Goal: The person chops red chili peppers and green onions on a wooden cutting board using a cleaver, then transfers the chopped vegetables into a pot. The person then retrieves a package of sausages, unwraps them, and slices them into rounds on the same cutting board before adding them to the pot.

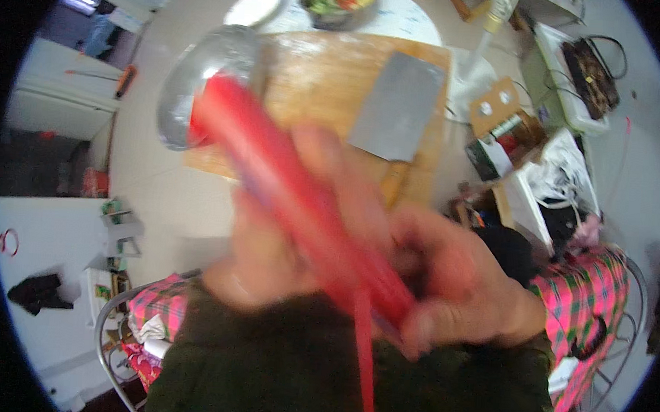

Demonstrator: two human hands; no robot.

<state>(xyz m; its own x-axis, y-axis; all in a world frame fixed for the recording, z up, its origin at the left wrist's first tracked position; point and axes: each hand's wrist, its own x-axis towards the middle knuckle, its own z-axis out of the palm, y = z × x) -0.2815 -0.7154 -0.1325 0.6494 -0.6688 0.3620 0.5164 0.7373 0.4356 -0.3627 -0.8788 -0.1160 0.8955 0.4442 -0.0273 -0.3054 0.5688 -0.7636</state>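
Note:
A long red film-wrapped roll (281,175), sausage-like in shape, runs slantwise across the middle of the view, blurred by motion. My left hand (263,258) holds it from below, with the palm at its left side. At the lower right end, my right hand (466,274) has its thumb and fingers around the roll's tip. From near that end a narrow red strip (364,359) hangs down over dark clothing. Beyond the hands, a cleaver (399,106) with a broad grey blade and wooden handle lies on a wooden cutting board (308,82).
A shiny metal bowl (179,94) stands at the board's left edge, partly behind the roll. Farther back are a pot of cut vegetables (338,5) and a white plate (255,7) on a round white table (409,20). Open boxes (507,137) stand at right.

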